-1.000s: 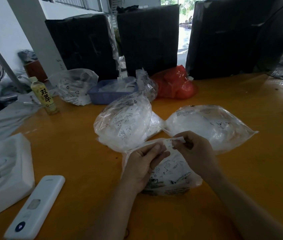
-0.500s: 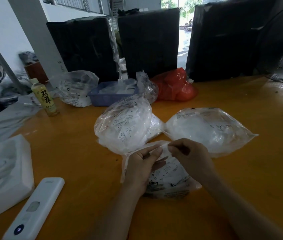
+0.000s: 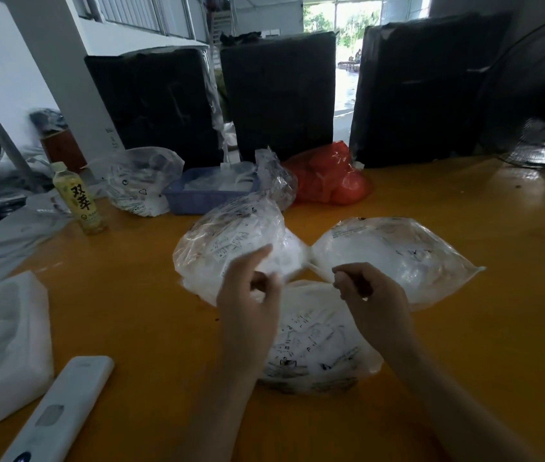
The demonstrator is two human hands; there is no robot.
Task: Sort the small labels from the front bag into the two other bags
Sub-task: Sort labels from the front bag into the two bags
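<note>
Three clear plastic bags of small white labels lie on the orange table. The front bag (image 3: 314,341) is nearest me, its mouth turned away from me. Behind it stand the left bag (image 3: 231,235) and the right bag (image 3: 391,251). My left hand (image 3: 248,301) is raised in front of the left bag, index finger stretched up against the plastic, the other fingers curled round a small pale label that is blurred. My right hand (image 3: 371,301) hovers by the right bag's near corner and pinches a small white label (image 3: 337,276) at its fingertips.
A white remote (image 3: 61,411) and a white foam tray (image 3: 4,341) lie at the near left. A tea bottle (image 3: 79,201), another clear bag (image 3: 141,185), a blue basket (image 3: 204,195) and a red bag (image 3: 327,178) stand behind. Black wrapped bales (image 3: 281,95) line the far edge.
My hands, which were together pinching a label strip at the front bag's mouth, have pulled apart. The left rose toward the left bag and the right shifted toward the right bag.
</note>
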